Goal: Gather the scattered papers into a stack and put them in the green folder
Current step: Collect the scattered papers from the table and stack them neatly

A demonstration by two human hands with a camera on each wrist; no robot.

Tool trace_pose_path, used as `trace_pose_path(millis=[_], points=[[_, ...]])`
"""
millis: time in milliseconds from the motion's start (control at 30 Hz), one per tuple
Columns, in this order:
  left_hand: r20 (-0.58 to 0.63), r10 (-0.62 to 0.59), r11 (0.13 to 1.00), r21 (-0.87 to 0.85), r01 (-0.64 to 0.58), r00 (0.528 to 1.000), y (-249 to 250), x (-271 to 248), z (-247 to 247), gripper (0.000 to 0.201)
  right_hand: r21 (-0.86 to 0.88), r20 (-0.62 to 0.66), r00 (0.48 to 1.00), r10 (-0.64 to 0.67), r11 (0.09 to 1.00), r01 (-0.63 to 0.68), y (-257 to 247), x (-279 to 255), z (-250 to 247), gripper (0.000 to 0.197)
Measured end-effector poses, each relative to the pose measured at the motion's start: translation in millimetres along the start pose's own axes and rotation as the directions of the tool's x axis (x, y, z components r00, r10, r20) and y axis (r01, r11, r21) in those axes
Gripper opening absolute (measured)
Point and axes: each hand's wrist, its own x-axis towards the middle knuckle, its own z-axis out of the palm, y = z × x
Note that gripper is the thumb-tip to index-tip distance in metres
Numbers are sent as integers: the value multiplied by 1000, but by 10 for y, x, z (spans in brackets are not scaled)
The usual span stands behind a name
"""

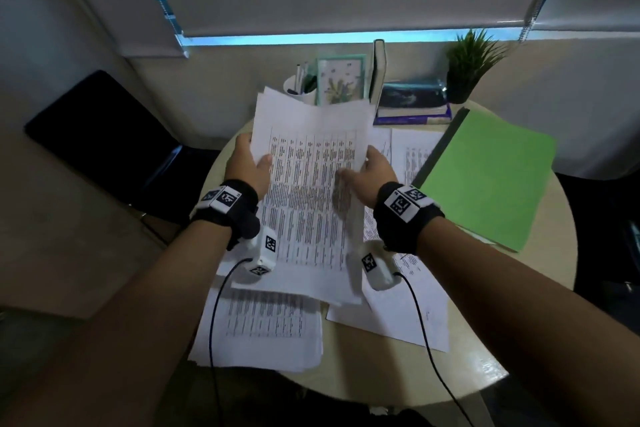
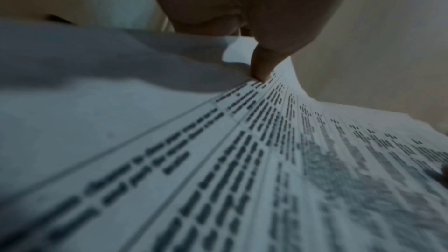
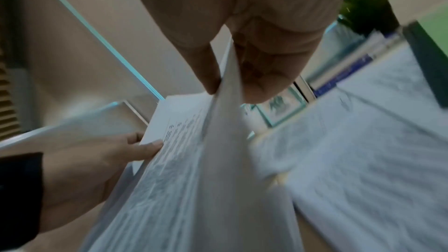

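Above table centre, left hand (image 1: 250, 163) and right hand (image 1: 372, 172) each pinch an edge of the printed white paper sheaf (image 1: 308, 191), so square it before collecting loose white sheets (image 1: 263, 329) at 6 o'clock; closed green card folder (image 1: 491, 177) lies at 2 o'clock.

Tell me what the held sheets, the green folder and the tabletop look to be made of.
Held sheets: thin matte white office paper, printed in table columns; they bend and curl between both hands. Green folder: probably card or thin plastic, flat and stiff with a dark spine edge. Tabletop: smooth pale laminate or painted wood, showing a faint sheen.
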Motion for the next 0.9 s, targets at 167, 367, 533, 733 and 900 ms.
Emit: trace_pose_path(millis=[167,367,533,733,900], points=[[89,-222,963,174,205,971,-629,-238,-125,45,-103,125,979,161,984,-148,332,-85,464,42],[142,-328,921,268,283,934,-1191,-475,-22,53,-235,166,934,316,933,-274,642,-171,826,34],[110,-296,915,319,249,949,-1394,-448,23,50,-305,174,925,338,912,-276,783,-183,1052,20],[66,-328,880,384,279,942,-1612,-391,15,50,-392,116,934,339,879,-270,841,-167,1175,14],[3,-243,882,418,220,970,-1442,-272,63,48,-445,45,944,326,853,-273,805,-46,904,17]])
